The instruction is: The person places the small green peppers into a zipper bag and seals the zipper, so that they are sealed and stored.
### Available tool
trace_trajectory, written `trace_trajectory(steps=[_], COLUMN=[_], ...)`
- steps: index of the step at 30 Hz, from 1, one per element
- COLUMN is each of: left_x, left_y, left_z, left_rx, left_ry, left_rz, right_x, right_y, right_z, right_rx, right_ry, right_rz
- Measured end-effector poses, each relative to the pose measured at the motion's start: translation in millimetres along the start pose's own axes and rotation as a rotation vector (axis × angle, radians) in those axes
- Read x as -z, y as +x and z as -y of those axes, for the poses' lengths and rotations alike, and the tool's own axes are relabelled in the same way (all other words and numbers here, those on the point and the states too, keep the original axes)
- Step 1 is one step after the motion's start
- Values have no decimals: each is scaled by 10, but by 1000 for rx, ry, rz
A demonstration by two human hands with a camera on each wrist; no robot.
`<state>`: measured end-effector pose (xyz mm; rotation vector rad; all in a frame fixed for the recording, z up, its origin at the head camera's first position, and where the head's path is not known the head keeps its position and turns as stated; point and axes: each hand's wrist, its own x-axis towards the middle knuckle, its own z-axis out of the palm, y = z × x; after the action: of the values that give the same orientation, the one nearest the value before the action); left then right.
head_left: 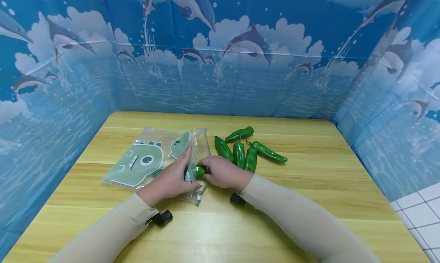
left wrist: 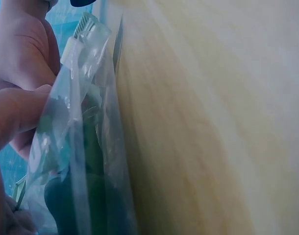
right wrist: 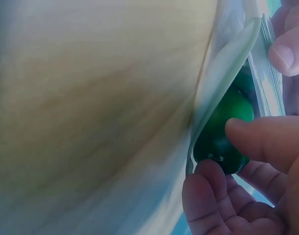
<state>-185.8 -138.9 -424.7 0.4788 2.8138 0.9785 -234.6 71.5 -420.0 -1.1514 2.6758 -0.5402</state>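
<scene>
A clear zip bag (head_left: 156, 135) with green cartoon monster prints lies on the table, its mouth toward the right. My left hand (head_left: 170, 179) holds the bag by its mouth edge, thumb low and fingers along the top. At the opening, my right hand (head_left: 223, 171) grips a green pepper (right wrist: 223, 127), thumb on one side and fingertips beneath its end. Part of that pepper is inside the bag. Through the plastic, dark green shapes (left wrist: 90, 200) show in the left wrist view. Several loose green peppers (head_left: 238, 155) lie just beyond my right hand.
The wooden table (head_left: 213, 232) carries everything. A blue dolphin-print curtain (head_left: 233, 87) surrounds its back and sides. Black wrist-worn devices (head_left: 162, 218) hang below both sleeves. White floor tiles (head_left: 421, 209) show at the right.
</scene>
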Motion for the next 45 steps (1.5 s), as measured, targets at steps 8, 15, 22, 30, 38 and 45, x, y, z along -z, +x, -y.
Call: trace_trajectory(steps=[8, 15, 22, 30, 38, 45], left_x=[-10, -8, -1, 55, 132, 86], left_y=[-1, -2, 10, -1, 21, 45], left_z=[13, 0, 4, -7, 50, 102], left_rx=[-1, 7, 11, 32, 71, 59], left_ry=[20, 19, 9, -9, -4, -37], left_rz=[-5, -9, -8, -7, -22, -33], right_x=[-29, -19, -32, -58, -68, -90], right_y=[26, 35, 96, 150, 191, 262], right_z=[24, 69, 83, 89, 89, 107], right_rx=[-54, -130, -117, -137, -174, -181], right_ry=[2, 13, -10, 37, 91, 97], right_rz=[-17, -45, -44, -57, -73, -62])
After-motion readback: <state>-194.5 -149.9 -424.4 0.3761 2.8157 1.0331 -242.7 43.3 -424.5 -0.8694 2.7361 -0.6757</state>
